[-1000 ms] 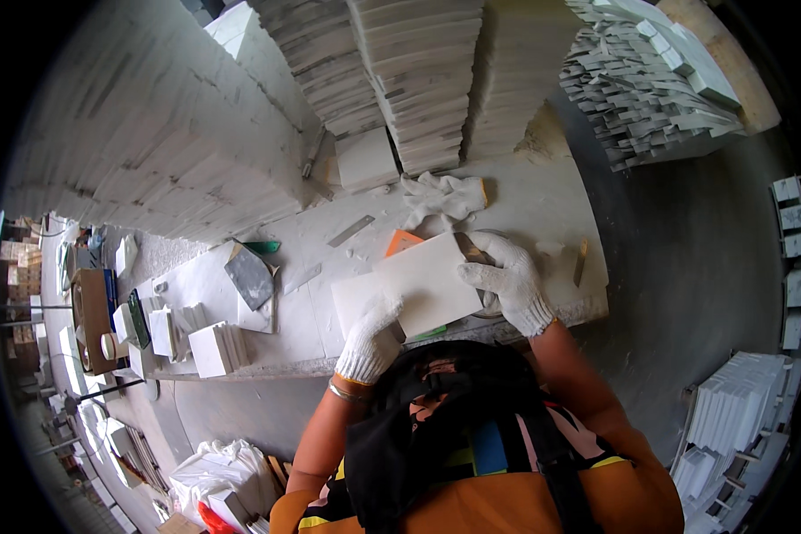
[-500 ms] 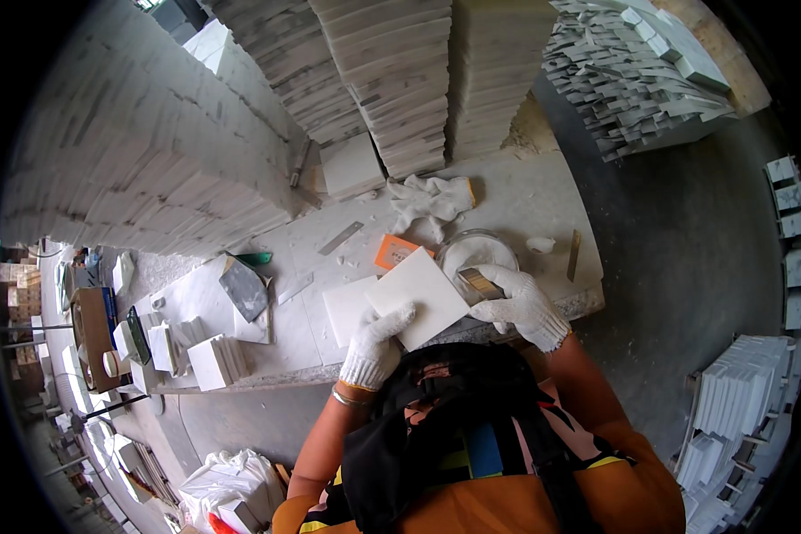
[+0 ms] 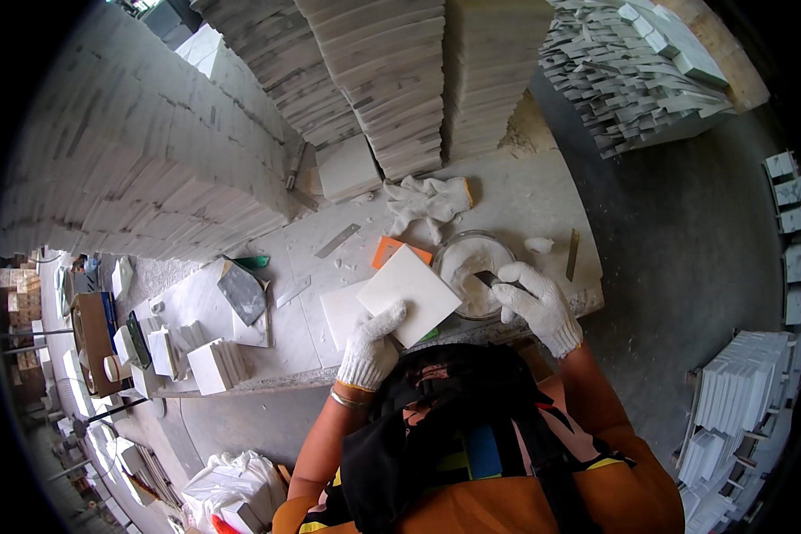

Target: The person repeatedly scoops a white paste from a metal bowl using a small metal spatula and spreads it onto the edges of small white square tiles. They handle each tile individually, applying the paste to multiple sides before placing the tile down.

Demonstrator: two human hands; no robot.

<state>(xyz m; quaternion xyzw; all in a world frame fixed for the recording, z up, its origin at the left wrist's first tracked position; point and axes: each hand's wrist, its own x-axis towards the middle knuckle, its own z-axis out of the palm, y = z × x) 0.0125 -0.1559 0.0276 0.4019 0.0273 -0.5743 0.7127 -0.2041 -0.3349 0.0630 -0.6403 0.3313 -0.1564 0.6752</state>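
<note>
My left hand (image 3: pixel 370 349), in a white knit glove, grips a square white tile (image 3: pixel 411 294) by its near-left edge, thumb on top. The tile is held over another white tile (image 3: pixel 343 314) lying on the bench. My right hand (image 3: pixel 540 308), gloved too, is closed round a putty knife (image 3: pixel 487 279), whose handle is mostly hidden in the fingers. Its blade reaches into a round clear bowl (image 3: pixel 468 309) of white paste (image 3: pixel 465 260). An orange piece (image 3: pixel 388 250) lies partly under the held tile.
A spare pair of white gloves (image 3: pixel 429 203) lies behind the bowl. Metal strips (image 3: pixel 338 240) and a grey slab (image 3: pixel 242 292) rest on the bench (image 3: pixel 285 356). Small white blocks (image 3: pixel 214 363) stand at its left. Tall stacks of stone tiles (image 3: pixel 142 151) wall off the back.
The putty knife has gone from the held tile's right edge into the bowl of paste. My right hand has shifted slightly right; the held tile has moved a little left.
</note>
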